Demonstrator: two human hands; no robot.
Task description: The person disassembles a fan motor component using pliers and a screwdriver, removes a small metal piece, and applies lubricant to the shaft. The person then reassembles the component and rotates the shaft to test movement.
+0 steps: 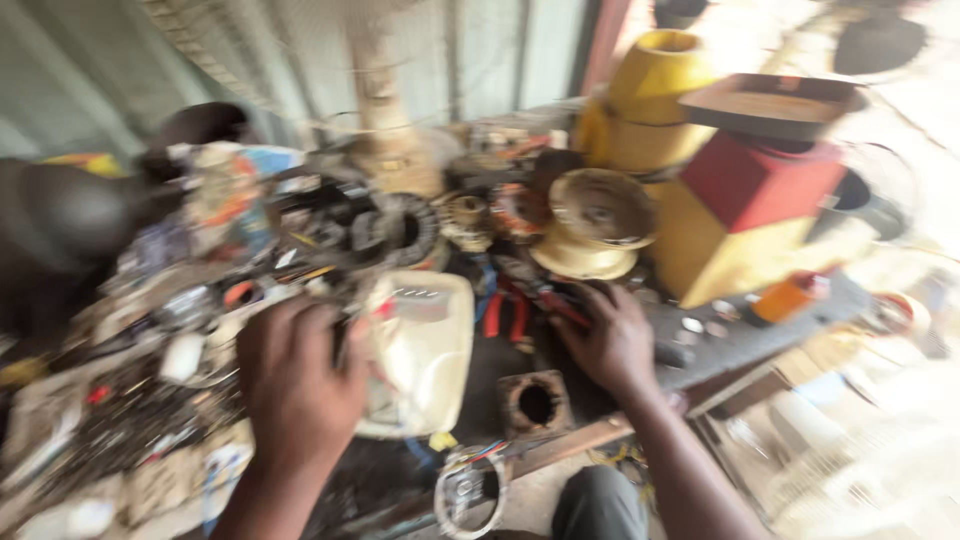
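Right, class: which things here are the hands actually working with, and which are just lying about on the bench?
In hand:
left hand on cream plastic housing
right hand at red-handled pliers

Lying about:
yellow container
red block
square metal core
orange bottle

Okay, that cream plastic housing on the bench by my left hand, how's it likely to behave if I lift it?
The cream plastic housing looks like a thin hollow shell, so probably light for its size and fairly stiff. Its smooth rounded surface may be a bit slippery. The left hand grips its edge; lifted from there, it could tilt, though blur hides detail.
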